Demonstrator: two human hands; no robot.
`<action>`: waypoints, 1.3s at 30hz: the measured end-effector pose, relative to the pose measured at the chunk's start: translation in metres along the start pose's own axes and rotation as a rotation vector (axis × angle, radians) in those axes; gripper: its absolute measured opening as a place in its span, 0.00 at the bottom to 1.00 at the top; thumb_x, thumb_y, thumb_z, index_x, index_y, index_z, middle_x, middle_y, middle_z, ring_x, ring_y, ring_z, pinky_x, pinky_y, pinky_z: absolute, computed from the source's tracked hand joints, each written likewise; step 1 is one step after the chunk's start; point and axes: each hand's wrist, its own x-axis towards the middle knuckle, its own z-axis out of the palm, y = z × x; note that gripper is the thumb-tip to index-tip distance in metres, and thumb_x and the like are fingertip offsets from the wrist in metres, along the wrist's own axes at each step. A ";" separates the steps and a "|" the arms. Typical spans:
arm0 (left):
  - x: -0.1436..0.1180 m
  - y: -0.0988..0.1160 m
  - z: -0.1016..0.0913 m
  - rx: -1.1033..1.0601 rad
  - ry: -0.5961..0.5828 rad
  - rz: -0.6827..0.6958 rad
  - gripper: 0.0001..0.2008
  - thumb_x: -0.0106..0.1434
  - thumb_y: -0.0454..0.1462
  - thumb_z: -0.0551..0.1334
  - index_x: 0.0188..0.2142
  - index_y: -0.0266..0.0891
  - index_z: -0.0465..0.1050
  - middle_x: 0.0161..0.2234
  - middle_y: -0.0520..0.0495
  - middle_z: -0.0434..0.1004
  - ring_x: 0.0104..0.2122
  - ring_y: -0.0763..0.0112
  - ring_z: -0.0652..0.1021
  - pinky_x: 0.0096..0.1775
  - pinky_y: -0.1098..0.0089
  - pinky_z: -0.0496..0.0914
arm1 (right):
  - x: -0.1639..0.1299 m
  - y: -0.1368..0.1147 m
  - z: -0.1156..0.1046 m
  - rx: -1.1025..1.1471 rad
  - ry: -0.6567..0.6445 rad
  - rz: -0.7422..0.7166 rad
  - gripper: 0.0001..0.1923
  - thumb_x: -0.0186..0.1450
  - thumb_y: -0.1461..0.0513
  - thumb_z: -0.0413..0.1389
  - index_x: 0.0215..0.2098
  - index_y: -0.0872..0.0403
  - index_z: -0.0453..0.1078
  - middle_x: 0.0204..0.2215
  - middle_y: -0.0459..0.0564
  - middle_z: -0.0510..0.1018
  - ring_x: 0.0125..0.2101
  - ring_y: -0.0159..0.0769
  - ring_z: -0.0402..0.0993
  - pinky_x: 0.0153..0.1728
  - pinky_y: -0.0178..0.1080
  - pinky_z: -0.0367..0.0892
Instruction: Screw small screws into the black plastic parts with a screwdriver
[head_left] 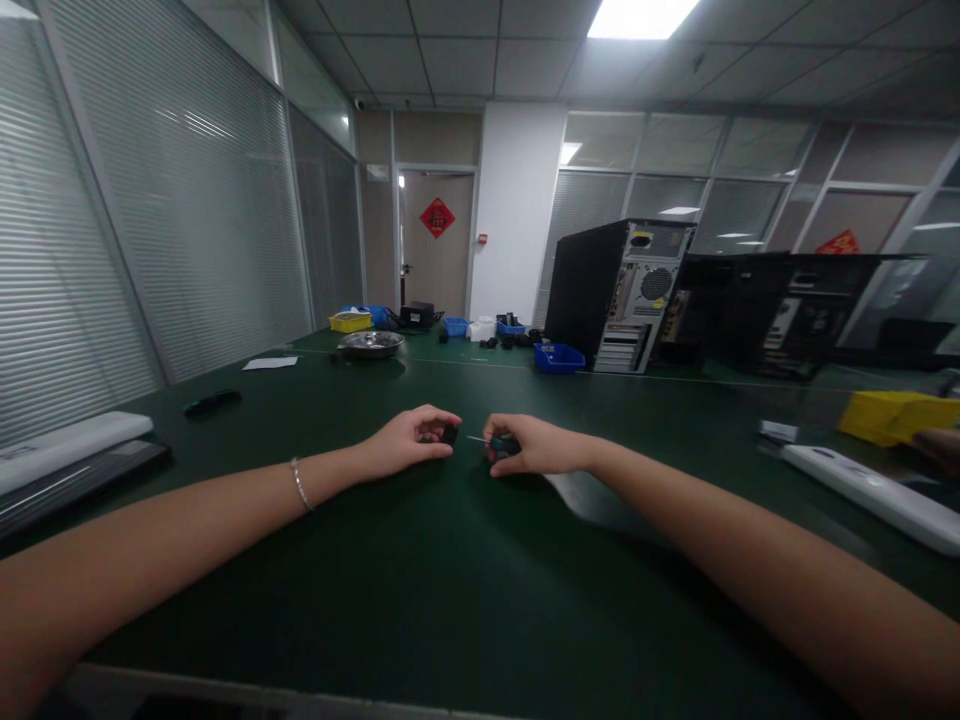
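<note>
Low over the green table (420,590), my two hands face each other with a small gap between them. My left hand (409,440) is closed around a small black part (449,435), whose kind I cannot make out. In my right hand (536,445) is a short screwdriver (502,446) with a dark handle and a bit of red. Its thin metal shaft points left toward the black part, without touching it. The fingers hide some of both things.
Left are a white bar-shaped case (75,445) and a dark object (213,402). Farther back stand a metal bowl (371,345), a blue bin (559,358) and a computer tower (622,295). At right, another person's hand (937,443) is near a yellow bin (892,416) and a white bar (874,495).
</note>
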 end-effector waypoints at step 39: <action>-0.002 0.012 0.001 -0.284 0.026 -0.128 0.25 0.49 0.30 0.67 0.47 0.36 0.64 0.45 0.43 0.69 0.47 0.62 0.71 0.50 0.57 0.65 | -0.008 -0.035 0.000 -0.256 -0.011 0.068 0.16 0.56 0.56 0.60 0.41 0.50 0.66 0.35 0.44 0.73 0.34 0.35 0.70 0.31 0.34 0.62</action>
